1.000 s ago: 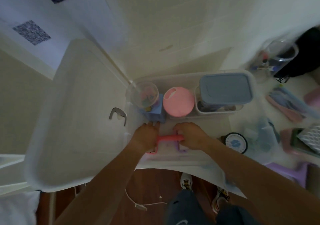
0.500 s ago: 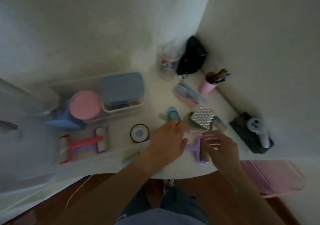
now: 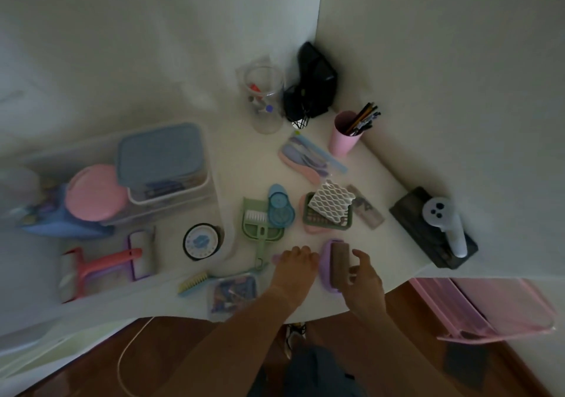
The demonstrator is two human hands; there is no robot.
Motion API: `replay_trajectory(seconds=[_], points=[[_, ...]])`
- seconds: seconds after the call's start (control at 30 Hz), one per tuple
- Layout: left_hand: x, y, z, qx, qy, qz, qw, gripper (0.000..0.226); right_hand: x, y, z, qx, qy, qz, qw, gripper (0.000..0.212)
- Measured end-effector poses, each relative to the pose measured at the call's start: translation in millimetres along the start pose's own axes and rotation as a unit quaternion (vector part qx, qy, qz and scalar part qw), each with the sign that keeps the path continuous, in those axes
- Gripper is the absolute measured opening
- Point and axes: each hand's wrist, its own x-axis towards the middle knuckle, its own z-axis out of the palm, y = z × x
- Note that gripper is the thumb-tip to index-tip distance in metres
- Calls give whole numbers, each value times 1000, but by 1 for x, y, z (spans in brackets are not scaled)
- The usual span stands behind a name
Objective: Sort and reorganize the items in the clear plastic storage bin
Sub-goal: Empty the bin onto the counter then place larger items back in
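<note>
The clear plastic storage bin lies at the left of the white table. It holds a blue-lidded box, a pink round lid, a blue item, a red-handled lint roller and a round black-rimmed tin. On the table's front edge lies a purple lint roller. My left hand covers its handle, fingers curled over it. My right hand grips the roller's head from the right, thumb on top.
Loose on the table are a green mini dustpan, a blue cup, a green soap tray with a white grid, a small brush, a clear case, a pink pencil cup, a glass jar and a black bag. A pink crate is at the lower right.
My view has swung from the bin to the right side of the table. Both hands left the red-handled roller in the bin and have closed in on the purple roller.
</note>
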Motion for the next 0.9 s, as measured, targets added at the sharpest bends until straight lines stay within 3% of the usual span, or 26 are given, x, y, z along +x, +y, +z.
replay_trajectory(seconds=[0.17, 0.3, 0.47, 0.63, 0.9], points=[[-14, 16, -28, -27, 33, 77, 996, 31, -30, 0, -38, 74, 38, 9, 996, 36], [-41, -6, -92, -110, 191, 93, 971, 40, -72, -49, -86, 124, 59, -71, 988, 34], [-89, -103, -165, -138, 328, 58, 933, 44, -98, -177, -89, 193, 21, -194, 962, 44], [-166, -215, -188, -110, 318, -53, 940, 39, -117, -284, -15, 174, -32, -257, 950, 47], [-269, -319, -128, -147, 207, -197, 947, 36, -122, -355, 141, 9, -202, -251, 947, 9]])
